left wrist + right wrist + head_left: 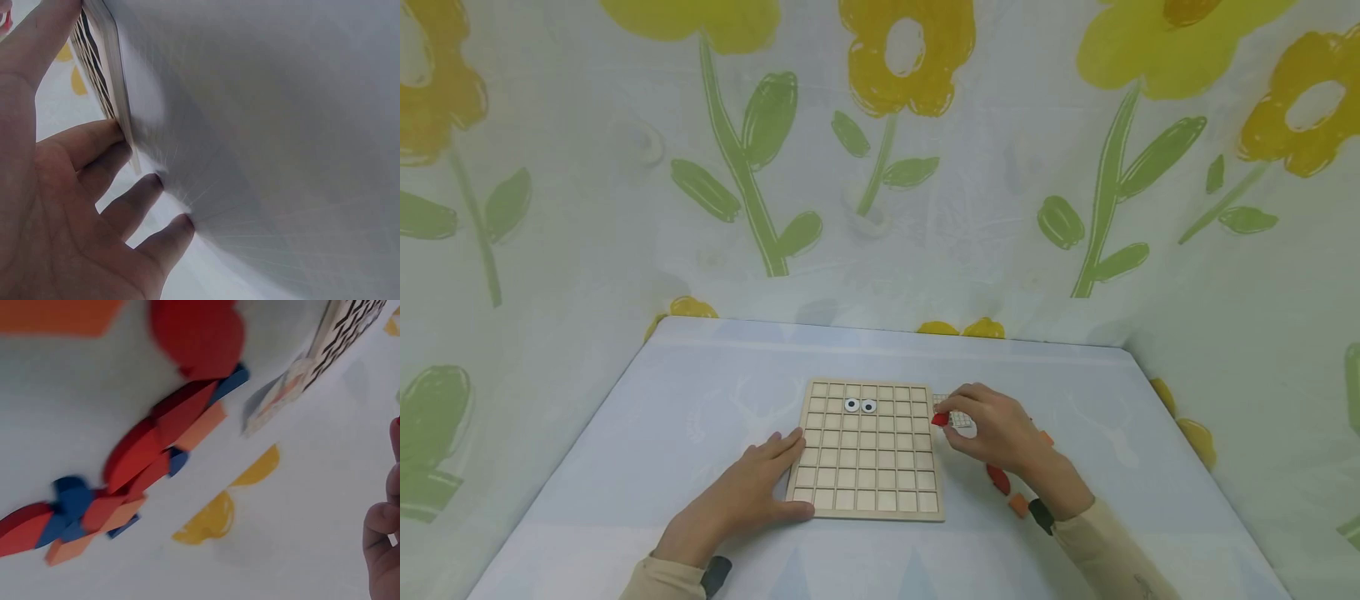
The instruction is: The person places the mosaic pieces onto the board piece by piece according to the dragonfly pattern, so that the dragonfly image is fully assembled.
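Note:
A square wooden grid board lies on the table, with two round eye pieces in its upper cells. My left hand rests against the board's left side, fingers extended along the edge and thumb at the near corner. In the left wrist view, the fingertips touch the board's side. My right hand pinches a small red piece between thumb and fingers, just past the board's right edge. Partly hidden behind that hand is a small card printed with a grid.
Loose red, orange and blue blocks lie on the table to the right of the board, partly covered by my right forearm in the head view. A flower-patterned cloth hangs behind the table.

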Demonstrator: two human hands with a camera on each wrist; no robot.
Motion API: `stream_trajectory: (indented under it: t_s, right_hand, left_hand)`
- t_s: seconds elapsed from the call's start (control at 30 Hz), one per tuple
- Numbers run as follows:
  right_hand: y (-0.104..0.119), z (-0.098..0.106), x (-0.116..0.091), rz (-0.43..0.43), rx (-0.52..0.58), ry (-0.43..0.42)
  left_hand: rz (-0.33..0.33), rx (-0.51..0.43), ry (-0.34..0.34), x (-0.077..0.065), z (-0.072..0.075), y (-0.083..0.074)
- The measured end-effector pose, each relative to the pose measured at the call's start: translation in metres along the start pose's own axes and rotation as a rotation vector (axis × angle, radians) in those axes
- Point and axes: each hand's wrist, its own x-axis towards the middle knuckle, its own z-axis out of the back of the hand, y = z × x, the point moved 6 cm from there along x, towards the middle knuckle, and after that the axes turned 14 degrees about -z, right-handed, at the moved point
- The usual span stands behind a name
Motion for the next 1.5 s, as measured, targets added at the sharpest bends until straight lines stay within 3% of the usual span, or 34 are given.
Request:
stream_trajectory:
  t_s: [0.3, 0.73, 1.17, 1.5]
  right_hand:
    - [0.033, -0.027, 0.029, 0.002, -0.013, 0.07]
    - [0.062, -0.073, 0.061, -0.069, 0.014, 0.351]
    - [0.071, -0.102, 0.073, -0.047, -0.024, 0.394]
    - [0.074, -0.11, 0.075, -0.063, -0.063, 0.44]
  left_hand:
    - [0.004, -0.007, 0.006, -0.003, 0.002, -0.002]
    - [-0.004, 0.008, 0.0, 0.002, -0.003, 0.005]
    - [-0.011, 0.007, -0.002, 0.0, -0.001, 0.002]
    - [-0.001, 0.001, 0.0, 0.001, 0.0, 0.002]
